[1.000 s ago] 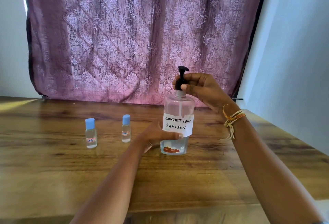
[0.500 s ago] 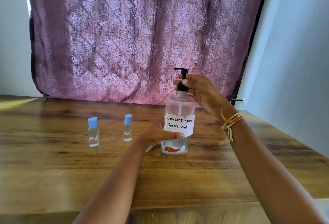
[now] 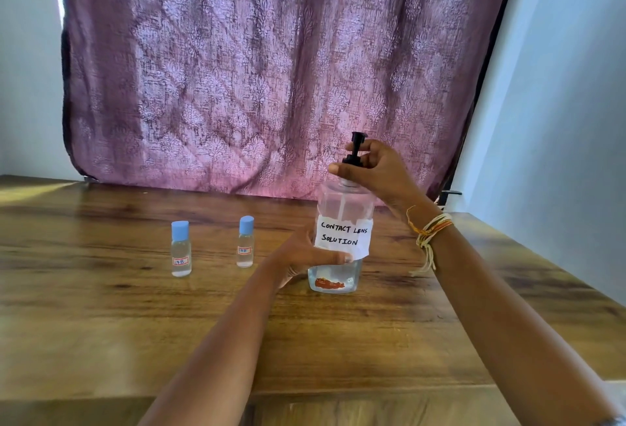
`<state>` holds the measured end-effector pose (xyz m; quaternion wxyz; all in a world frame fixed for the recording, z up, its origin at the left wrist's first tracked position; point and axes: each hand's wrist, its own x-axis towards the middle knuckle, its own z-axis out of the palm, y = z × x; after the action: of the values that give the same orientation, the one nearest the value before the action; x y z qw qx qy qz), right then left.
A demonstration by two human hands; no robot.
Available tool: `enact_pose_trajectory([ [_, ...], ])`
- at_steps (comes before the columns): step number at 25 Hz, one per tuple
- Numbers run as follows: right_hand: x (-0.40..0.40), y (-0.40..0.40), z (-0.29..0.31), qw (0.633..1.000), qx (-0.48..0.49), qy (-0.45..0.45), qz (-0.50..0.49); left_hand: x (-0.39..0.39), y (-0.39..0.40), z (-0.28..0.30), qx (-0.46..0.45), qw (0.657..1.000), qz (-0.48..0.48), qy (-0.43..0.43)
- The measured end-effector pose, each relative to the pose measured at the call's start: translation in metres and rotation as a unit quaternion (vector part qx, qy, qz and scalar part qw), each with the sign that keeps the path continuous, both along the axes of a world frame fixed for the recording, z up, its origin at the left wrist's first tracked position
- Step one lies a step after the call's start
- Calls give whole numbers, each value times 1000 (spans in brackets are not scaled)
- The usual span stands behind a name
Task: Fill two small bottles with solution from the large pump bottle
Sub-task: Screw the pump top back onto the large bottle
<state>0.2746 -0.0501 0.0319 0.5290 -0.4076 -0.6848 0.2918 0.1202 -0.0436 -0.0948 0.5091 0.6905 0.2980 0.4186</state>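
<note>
So here's where I'm at: the pump bottle (image 3: 342, 239) is standing upright on the table (image 3: 101, 324), a bit right of middle and closer to the back edge than to me. My left hand (image 3: 305, 258) is wrapped round its lower half, thumb across the front just under the handwritten "contact lens solution" label, basically pinning it down so it can't spin or tip. My right hand (image 3: 372, 171) comes in from the right-hand edge with fingers curled round the black pump (image 3: 354, 151) at the collar, right where it meets the neck. That grip reads like twisting the pump, either unlocking it or unscrewing the whole top, I honestly can't tell which from here. The nozzle is turned so I can't see where it points.

The two small bottles (image 3: 181, 249) (image 3: 245, 242) are parked side by side to the left of the big one, well apart from it and from each other, both upright with their blue caps still on. There looks to be clear liquid in them, though I can't judge how much. So no filling yet, I'd say this is prep. The caps have to come off first. The big bottle only has a little liquid at the bottom, so it's light and easy to knock over.
</note>
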Motion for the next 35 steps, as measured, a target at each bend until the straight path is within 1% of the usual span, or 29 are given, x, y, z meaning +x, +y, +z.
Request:
enact_pose_trajectory([
  [1,1,-2,1,999,-20,4,32,0,0,0,0,1000,1,1],
  [3,5,-5,5,986,-69,76,131,0,-1,0,0,1000,-1,0],
  [4,9,-6,6,978,-78,106,163,0,-1,0,0,1000,-3,0],
  [5,12,-5,7,978,-71,108,161,0,0,0,-1,1000,-4,1],
  [6,14,-4,8,984,-56,94,139,0,0,-1,-3,1000,-4,1],
  [8,11,-1,7,997,-20,46,52,-1,1,-1,-5,1000,-1,-2],
  [10,2,2,4,1000,4,6,-18,-1,1,-1,-3,1000,0,-1],
  [13,-9,5,-1,997,42,-25,-60,0,0,-1,0,1000,5,1],
  [14,-8,5,-1,998,36,-29,-48,0,0,0,-1,1000,8,2],
  [15,-4,4,0,1000,16,-23,-11,1,0,0,-3,1000,8,4],
  [16,2,3,2,999,-17,-2,46,1,0,0,-6,1000,8,5],
  [18,14,0,6,983,-72,59,156,1,0,0,-9,1000,7,4],
  [19,18,-2,7,980,-74,63,175,1,0,0,-10,1000,8,4],
  [20,21,-2,8,983,-63,51,166,1,0,0,-10,1000,8,2],
  [23,20,0,8,996,-18,16,83,1,1,-1,-4,1000,10,1],
  [26,7,3,5,1000,5,1,13,1,2,-2,2,1000,19,2],
  [28,0,6,0,1000,15,-15,-17,0,2,-3,5,1000,13,0],
  [29,-1,7,0,1000,8,-16,-10,0,1,-3,5,1000,10,-1],
  [30,1,7,0,1000,-12,-6,23,0,0,-2,3,1000,9,-3],
  [31,5,6,1,996,-42,21,79,0,0,-3,2,1000,8,-4],
  [33,17,2,4,977,-90,69,181,0,0,-2,0,1000,7,-4],
  [34,22,0,6,973,-92,69,201,0,0,-2,0,1000,7,-4],
  [35,26,1,6,975,-84,63,196,0,0,-2,0,1000,6,-3],
])
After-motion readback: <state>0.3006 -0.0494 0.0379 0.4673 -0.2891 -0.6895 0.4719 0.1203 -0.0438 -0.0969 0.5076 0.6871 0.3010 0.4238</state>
